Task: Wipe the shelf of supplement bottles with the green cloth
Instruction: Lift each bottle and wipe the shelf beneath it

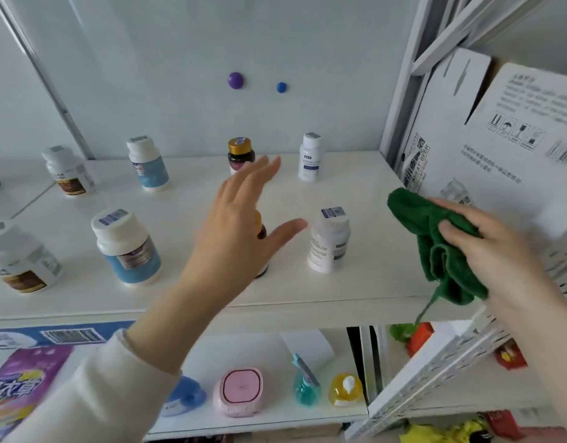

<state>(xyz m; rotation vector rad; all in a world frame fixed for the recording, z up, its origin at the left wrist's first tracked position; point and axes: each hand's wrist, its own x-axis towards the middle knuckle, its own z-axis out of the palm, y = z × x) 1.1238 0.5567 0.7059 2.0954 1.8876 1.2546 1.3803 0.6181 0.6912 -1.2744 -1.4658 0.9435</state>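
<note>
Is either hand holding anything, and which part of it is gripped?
The right hand grips the green cloth by its bunched middle. The left hand is open, holding nothing.

The shelf (195, 193) is a smooth off-white board with a soft sheen. At its right edge the cloth (435, 238) is thick green terry, nubbly and matt. Near the front edge the white bottle (125, 247) is smooth plastic with a glossy label. At the back edge the brown bottle (241, 156) looks glassy under a shiny gold cap (240, 145). The box (499, 139) is matt white card.
</note>
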